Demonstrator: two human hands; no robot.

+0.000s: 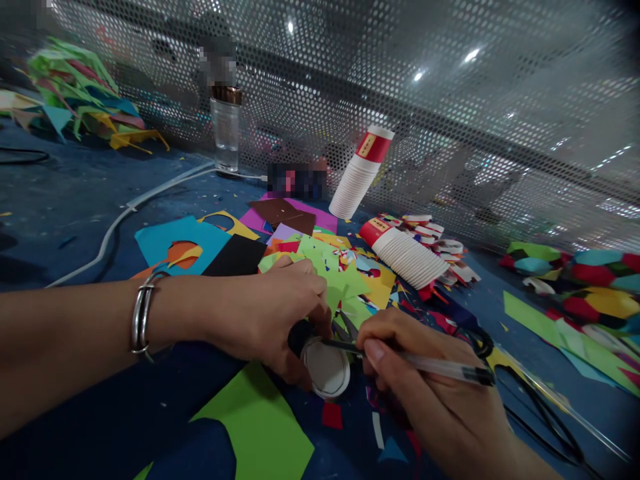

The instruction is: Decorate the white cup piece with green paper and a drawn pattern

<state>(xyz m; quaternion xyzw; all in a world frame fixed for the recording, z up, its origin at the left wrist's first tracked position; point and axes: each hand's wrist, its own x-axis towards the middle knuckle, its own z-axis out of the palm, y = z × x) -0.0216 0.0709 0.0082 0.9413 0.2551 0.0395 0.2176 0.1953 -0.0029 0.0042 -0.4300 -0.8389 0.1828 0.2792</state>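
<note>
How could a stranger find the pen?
Over the blue surface, find the right hand. It holds the pen beside the round white-faced object in the left hand. Unlike nearby paper scraps, the pen has a clear barrel and black end.

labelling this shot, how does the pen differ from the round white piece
The pen is slim and black-ended, the round white piece broad and pale-faced. The right hand holds the pen, the left hand the round white piece. Both are partly covered by the hand holding them.
</note>
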